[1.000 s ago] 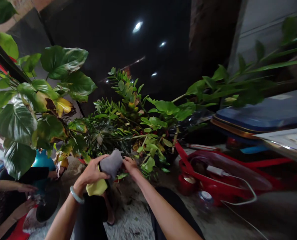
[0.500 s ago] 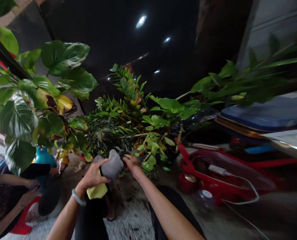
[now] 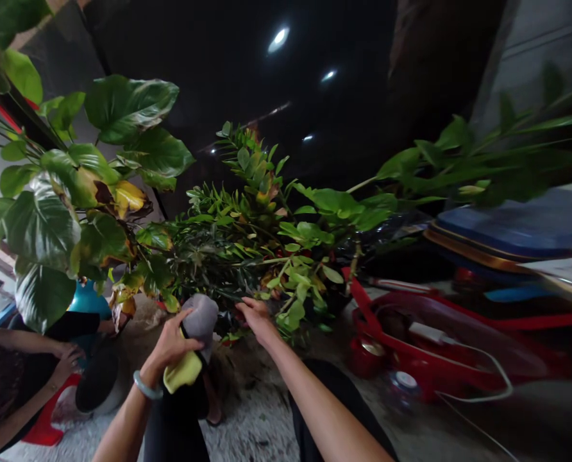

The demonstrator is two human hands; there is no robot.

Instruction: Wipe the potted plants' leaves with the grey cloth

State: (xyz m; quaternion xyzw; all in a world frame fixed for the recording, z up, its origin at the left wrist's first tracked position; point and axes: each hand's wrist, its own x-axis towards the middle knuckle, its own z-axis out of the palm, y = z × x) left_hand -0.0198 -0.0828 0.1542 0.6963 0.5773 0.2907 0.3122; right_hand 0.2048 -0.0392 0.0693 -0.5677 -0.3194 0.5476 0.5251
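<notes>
My left hand (image 3: 173,345), with a pale bangle at the wrist, is closed on a bundle of soft cloth. Its grey part (image 3: 200,317) bulges above the fingers, and a yellow part (image 3: 184,372) hangs below the palm. A dark band shows between the two. To the right, apart from the cloth, my right hand (image 3: 257,317) is held near the lower leaves of the green plants (image 3: 298,269). Its fingers are drawn together at the tips; what they hold, if anything, is too small to make out.
Broad-leaved foliage (image 3: 40,224) fills the left side. At the lower left are another person's hands (image 3: 65,366), a dark bucket (image 3: 98,385) and a red stool (image 3: 50,417). A red basket (image 3: 430,359) with a white cable stands at the right.
My left hand and the grey cloth have moved slightly left, away from my right hand, widening the gap. The surroundings have shifted a little to the right in view.
</notes>
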